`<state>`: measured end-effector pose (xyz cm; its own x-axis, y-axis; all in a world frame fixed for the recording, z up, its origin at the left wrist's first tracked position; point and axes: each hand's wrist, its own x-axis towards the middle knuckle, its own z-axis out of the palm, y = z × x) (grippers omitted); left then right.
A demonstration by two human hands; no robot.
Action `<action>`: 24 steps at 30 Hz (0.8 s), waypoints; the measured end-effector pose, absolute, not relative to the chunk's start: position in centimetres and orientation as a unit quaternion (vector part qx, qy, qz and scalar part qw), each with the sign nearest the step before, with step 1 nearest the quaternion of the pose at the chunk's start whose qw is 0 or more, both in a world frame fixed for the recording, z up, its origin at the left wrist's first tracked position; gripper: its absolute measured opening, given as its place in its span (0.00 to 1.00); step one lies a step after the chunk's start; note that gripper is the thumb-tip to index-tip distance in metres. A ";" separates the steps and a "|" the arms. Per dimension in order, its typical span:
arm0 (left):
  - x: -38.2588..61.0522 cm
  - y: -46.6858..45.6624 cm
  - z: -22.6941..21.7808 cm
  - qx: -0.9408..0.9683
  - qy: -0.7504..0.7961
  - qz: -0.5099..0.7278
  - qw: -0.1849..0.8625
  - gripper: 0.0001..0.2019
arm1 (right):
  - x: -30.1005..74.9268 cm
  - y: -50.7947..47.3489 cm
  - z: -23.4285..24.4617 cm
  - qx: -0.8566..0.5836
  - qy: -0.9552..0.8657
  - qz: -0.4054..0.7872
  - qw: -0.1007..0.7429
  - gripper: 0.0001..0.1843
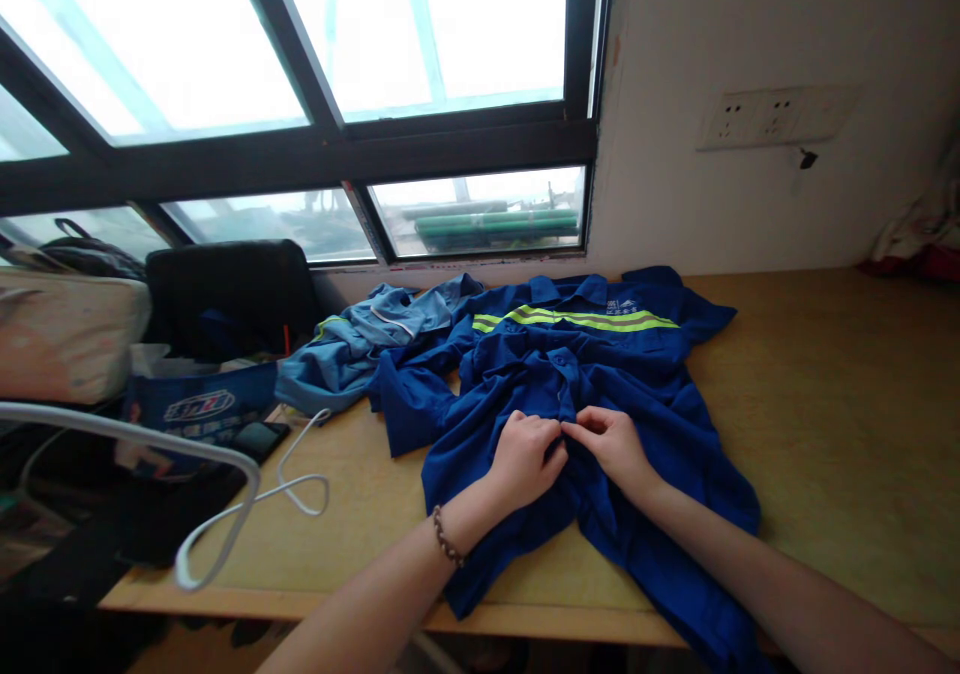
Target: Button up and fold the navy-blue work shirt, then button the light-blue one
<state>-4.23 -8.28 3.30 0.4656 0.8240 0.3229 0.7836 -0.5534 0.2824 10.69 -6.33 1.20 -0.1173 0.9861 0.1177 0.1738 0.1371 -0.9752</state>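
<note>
Dark blue work trousers (645, 434) lie spread on the table, their waist overlapping a dark blue work jacket (675, 349) with a yellow-and-grey reflective band across its chest. My left hand (525, 454), with a braided bracelet at the wrist, is closed on the cloth at the trousers' front opening. Right beside it, my right hand (611, 444) pinches the same front seam between thumb and fingers. The fingertips of both hands nearly meet there. What exactly lies between them is too small to tell. One trouser leg hangs over the table's near edge.
A light blue garment (352, 339) lies crumpled left of the jacket. A white cable (247, 494) loops over the left side of the wooden table (840, 434). Bags, a black chair back (232, 289) and a blue printed bag (202, 404) crowd the left. Wall sockets (780, 114) sit at right.
</note>
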 end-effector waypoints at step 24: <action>-7.3 -7.5 7.8 0.639 0.144 -0.130 0.745 0.32 | 15.5 -2.8 4.0 -0.397 -0.302 0.679 0.538 0.10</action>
<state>-7.27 -7.52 7.78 0.9247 -0.0095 -0.3807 0.3777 0.1504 0.9136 15.48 -2.80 4.00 -0.1053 0.9711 -0.2142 -0.4906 -0.2381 -0.8382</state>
